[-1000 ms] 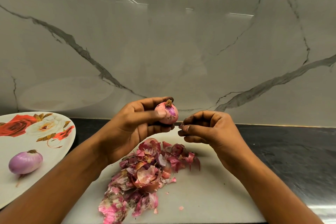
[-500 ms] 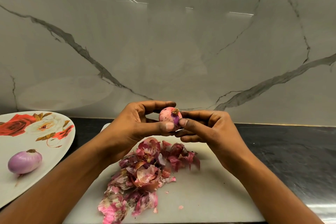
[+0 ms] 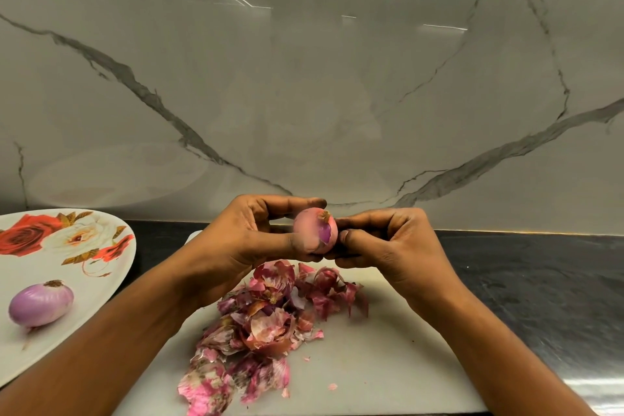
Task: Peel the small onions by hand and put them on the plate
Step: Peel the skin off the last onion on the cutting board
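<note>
Veined marble wall [image 3: 304,78] rises behind a dark counter [image 3: 540,280], and the work happens just in front of it.

The left hand's fingers [image 3: 297,243] curl around a small onion [image 3: 312,230], thumb across its near face and forefinger over the top. This holds it off the counter with the root tuft turned up toward the eye. The grip leaves the three o'clock side bare, where a purple patch of flesh shows through the pink skin.

The right hand's fingers [image 3: 347,236] are bent, their tips closed on that exposed side beside the patch. My reading is that they are pinching for the torn edge so the next strip can be pulled away. Whether a flap is actually caught between them is too small to tell.

The left hand [image 3: 243,240] acts as the clamp and the right hand [image 3: 388,243] as the stripper.

At six o'clock from the onion lies a heap of skins [image 3: 266,324] on a white cutting board [image 3: 388,365]. Holding the onion above the board lets the scraps fall in one place.

At nine o'clock, well apart from the board, sits a flowered plate [image 3: 101,287]. One peeled onion [image 3: 40,304] rests on its near part, clear of the mess. The onion in hand is only partly stripped, so its turn on the plate is not yet due.
</note>
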`<state>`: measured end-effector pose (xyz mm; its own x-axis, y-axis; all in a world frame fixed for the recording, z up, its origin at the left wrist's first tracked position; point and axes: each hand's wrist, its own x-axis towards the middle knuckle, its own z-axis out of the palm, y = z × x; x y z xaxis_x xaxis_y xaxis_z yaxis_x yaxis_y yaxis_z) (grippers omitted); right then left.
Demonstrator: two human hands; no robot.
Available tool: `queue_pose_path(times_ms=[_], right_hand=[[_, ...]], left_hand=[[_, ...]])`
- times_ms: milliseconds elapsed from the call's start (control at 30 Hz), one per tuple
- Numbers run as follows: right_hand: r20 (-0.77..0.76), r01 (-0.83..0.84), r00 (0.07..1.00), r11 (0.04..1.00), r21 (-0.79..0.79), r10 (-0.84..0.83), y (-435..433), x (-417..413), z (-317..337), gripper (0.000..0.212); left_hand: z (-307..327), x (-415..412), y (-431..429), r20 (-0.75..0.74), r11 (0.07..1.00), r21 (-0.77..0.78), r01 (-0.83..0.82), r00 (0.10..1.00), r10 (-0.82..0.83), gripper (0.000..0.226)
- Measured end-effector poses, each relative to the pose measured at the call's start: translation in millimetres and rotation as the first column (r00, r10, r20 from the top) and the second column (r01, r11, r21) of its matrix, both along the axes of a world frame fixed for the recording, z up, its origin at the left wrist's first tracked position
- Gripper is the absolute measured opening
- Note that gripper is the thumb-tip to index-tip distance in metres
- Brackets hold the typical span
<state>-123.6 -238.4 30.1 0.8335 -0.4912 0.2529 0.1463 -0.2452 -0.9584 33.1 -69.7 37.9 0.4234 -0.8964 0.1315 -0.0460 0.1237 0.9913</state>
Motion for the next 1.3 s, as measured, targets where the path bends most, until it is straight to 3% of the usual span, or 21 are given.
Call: queue_pose_path(times_ms=[100, 200, 567, 767, 900, 1067, 1233, 1300], right_hand=[[0.002, -0.018, 1.000, 0.999, 0.036, 0.018, 1.6, 0.2, 0.8, 0.014], [-0.004, -0.038, 0.999, 0.998, 0.055, 0.038, 2.9, -0.7, 1.5, 0.024], [0.000, 0.012, 1.000, 0.997, -0.074, -0.012, -0.8, 1.8, -4.5, 0.019], [0.021, -0.016, 1.000, 1.000, 0.025, 0.016, 2.0, 1.0, -1.0, 0.014], [0.025, -0.029, 0.999, 0.999, 0.024, 0.029, 3.3, -0.5, 1.4, 0.029], [0.041, 0.009, 0.999, 1.000, 0.028, -0.010, 0.0, -0.3, 1.2, 0.015], [0.024, -0.003, 1.000, 1.000, -0.020, 0.003, 2.5, -0.2, 1.1, 0.027], [0.016, 0.008, 1.000, 1.000, -0.027, -0.008, 2.1, 0.4, 0.6, 0.021]], left_hand=[[-0.6, 1.3, -0.7, 0.003, 1.000, 0.003, -0.023, 1.000, 0.023, 0.057], [-0.9, 1.5, -0.3, 0.014, 1.000, 0.010, -0.016, 1.000, 0.016, 0.058], [-1.2, 0.3, -1.1, -0.014, 1.000, -0.003, 0.012, 1.000, -0.012, 0.058], [-0.4, -0.3, -2.4, -0.042, 0.999, -0.034, -0.017, 0.999, 0.016, 0.058], [-0.1, -0.9, -1.7, -0.048, 0.999, -0.038, -0.025, 0.999, 0.023, 0.060], [-0.7, -0.2, -2.7, 0.038, 0.991, -0.032, -0.129, 0.991, 0.131, 0.061], [-0.1, -2.8, -3.2, 0.152, 0.980, -0.046, -0.196, 0.968, 0.201, 0.060], [0.2, -3.8, -2.7, 0.208, 0.977, -0.042, -0.210, 0.954, 0.214, 0.060]])
